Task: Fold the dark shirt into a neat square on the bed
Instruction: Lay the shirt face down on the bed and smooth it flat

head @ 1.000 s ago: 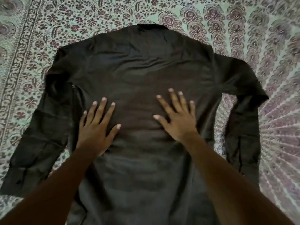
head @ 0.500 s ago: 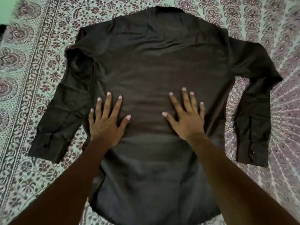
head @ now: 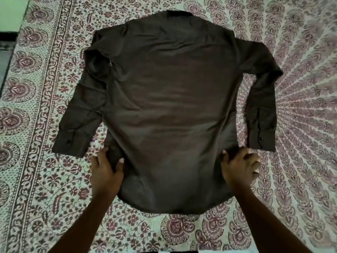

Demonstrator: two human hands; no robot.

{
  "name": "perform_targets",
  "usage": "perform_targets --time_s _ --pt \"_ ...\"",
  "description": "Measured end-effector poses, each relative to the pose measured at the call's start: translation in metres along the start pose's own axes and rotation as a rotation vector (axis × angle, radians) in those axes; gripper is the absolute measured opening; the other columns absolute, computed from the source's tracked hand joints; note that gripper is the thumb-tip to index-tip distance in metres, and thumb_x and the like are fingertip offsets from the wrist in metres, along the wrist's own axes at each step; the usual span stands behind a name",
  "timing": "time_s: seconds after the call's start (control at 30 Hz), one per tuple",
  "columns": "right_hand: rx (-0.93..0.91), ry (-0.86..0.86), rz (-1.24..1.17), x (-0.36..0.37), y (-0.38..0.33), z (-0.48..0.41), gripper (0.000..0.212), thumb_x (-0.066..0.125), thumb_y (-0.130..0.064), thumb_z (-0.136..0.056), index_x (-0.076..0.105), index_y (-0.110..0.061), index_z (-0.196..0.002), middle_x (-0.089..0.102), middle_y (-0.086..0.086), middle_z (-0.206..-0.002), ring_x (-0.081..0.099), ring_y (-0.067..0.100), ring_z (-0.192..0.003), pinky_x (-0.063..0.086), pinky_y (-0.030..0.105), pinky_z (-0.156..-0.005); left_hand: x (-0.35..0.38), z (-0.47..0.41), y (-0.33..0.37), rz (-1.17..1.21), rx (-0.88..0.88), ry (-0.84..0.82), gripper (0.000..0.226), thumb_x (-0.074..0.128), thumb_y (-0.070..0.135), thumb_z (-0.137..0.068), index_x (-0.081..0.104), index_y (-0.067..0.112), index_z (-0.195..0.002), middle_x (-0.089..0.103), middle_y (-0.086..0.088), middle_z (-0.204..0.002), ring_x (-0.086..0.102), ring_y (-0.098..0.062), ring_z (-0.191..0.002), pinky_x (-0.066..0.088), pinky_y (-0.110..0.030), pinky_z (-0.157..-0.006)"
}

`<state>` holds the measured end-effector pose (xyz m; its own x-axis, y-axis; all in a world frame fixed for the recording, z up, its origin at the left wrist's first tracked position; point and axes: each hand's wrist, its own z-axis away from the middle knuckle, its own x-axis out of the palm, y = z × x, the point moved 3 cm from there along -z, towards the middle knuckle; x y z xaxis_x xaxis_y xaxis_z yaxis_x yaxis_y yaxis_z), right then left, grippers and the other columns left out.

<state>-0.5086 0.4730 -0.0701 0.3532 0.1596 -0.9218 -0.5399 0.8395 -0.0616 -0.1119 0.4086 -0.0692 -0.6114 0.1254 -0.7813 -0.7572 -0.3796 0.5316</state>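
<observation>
Bed [head: 36,189]: covered by a pale sheet printed with maroon floral borders and paisley rows, filling nearly the whole view.

Dark shirt [head: 169,114]: lies flat and unfolded near the middle of the bed, back side up, collar at the far end, curved hem nearest the person. Light creases cross the back panel. Both long sleeves angle down alongside the body; the left sleeve [head: 78,114] lies against the side seam, the right sleeve [head: 262,106] stands slightly apart from the body, with patterned sheet showing between. Each cuff shows a small button.

Left hand [head: 106,170]: at the shirt's lower left edge, thumb on top of the fabric, fingers closed around the side seam.

Right hand [head: 238,168]: at the lower right edge, thumb on the cloth, fingers curled in a pinch on the side seam.
</observation>
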Motion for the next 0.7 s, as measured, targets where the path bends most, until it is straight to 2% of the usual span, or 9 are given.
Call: perform_targets --time_s 0.07,0.13,0.2,0.27,0.33,0.43,0.5,0.6,0.7 --pt "0.088 -0.031 -0.093 0.008 0.019 0.012 0.074 0.058 -0.052 -0.099 0.032 -0.002 -0.145 0.029 0.031 -0.151 0.029 0.051 -0.140 0.031 0.067 -0.109 -0.004 0.003 -0.002 0.019 -0.002 -0.049 0.044 0.075 0.013 -0.092 0.054 0.006 -0.130 0.063 -0.024 -0.126 0.061 -0.046 -0.113 0.049 -0.049 -0.088" --pt "0.172 -0.028 -0.201 0.011 0.037 0.013 0.056 0.059 -0.043 -0.101 0.043 -0.001 -0.134 0.041 0.028 -0.142 0.038 0.049 -0.134 0.034 0.065 -0.108 -0.011 0.007 -0.005 0.033 0.005 0.003 0.031 0.070 0.001 -0.092 0.060 0.005 -0.121 0.070 -0.024 -0.111 0.067 -0.044 -0.102 0.049 -0.045 -0.084" --pt "0.160 0.015 -0.285 0.008 0.052 0.013 0.038 0.057 -0.033 -0.103 0.049 0.000 -0.119 0.056 0.030 -0.126 0.054 0.048 -0.118 0.047 0.059 -0.097 -0.020 0.013 -0.012 0.030 -0.007 0.084 0.025 0.061 -0.005 -0.094 0.062 0.004 -0.117 0.070 -0.027 -0.106 0.067 -0.045 -0.097 0.051 -0.047 -0.080" --pt "0.131 0.040 -0.326 0.002 0.062 0.016 0.030 0.056 -0.028 -0.104 0.046 -0.001 -0.111 0.063 0.031 -0.111 0.062 0.048 -0.102 0.050 0.052 -0.082 -0.025 0.021 -0.021 0.021 -0.032 0.114 0.023 0.054 -0.007 -0.095 0.061 0.005 -0.113 0.069 -0.029 -0.099 0.066 -0.047 -0.089 0.045 -0.043 -0.071" --pt "0.144 0.038 -0.288 -0.001 0.068 0.022 0.030 0.057 -0.031 -0.104 0.044 -0.005 -0.110 0.064 0.028 -0.108 0.064 0.047 -0.100 0.052 0.053 -0.082 -0.025 0.029 -0.029 0.017 -0.040 0.061 0.022 0.052 -0.007 -0.095 0.059 0.008 -0.110 0.068 -0.027 -0.093 0.065 -0.046 -0.085 0.041 -0.041 -0.069" --pt "0.157 0.115 -0.161 -0.002 0.065 0.032 0.039 0.063 -0.028 -0.099 0.043 -0.003 -0.122 0.056 0.030 -0.124 0.056 0.049 -0.115 0.048 0.062 -0.093 -0.023 0.035 -0.028 -0.102 -0.160 0.027 0.026 0.059 -0.001 -0.087 0.055 0.014 -0.107 0.061 -0.023 -0.111 0.060 -0.047 -0.103 0.048 -0.050 -0.076" --pt "0.056 0.237 -0.036 -0.009 0.048 0.039 0.046 0.068 -0.022 -0.093 0.045 -0.004 -0.129 0.045 0.029 -0.136 0.043 0.049 -0.128 0.038 0.064 -0.101 -0.025 0.038 -0.015 -0.265 -0.178 0.121 0.039 0.070 0.000 -0.073 0.059 0.012 -0.109 0.047 -0.022 -0.135 0.046 -0.049 -0.122 0.046 -0.061 -0.093" --pt "-0.224 0.232 -0.031 -0.011 -0.006 0.048 0.049 0.067 -0.023 -0.091 0.045 -0.010 -0.133 0.035 0.026 -0.150 0.033 0.048 -0.137 0.030 0.066 -0.109 -0.022 0.025 0.017 -0.309 0.155 0.135 0.054 0.075 -0.003 -0.063 0.064 0.011 -0.115 0.042 -0.021 -0.146 0.041 -0.047 -0.131 0.039 -0.063 -0.106" --pt "-0.600 0.176 0.026 0.013 -0.076 0.058 0.058 0.064 -0.036 -0.091 0.047 -0.018 -0.144 0.030 0.019 -0.160 0.030 0.045 -0.142 0.034 0.065 -0.107 -0.002 -0.012 0.052 -0.363 0.460 -0.098 0.073 0.078 0.020 -0.069 0.057 0.022 -0.138 0.033 -0.008 -0.162 0.034 -0.038 -0.146 0.031 -0.062 -0.113"
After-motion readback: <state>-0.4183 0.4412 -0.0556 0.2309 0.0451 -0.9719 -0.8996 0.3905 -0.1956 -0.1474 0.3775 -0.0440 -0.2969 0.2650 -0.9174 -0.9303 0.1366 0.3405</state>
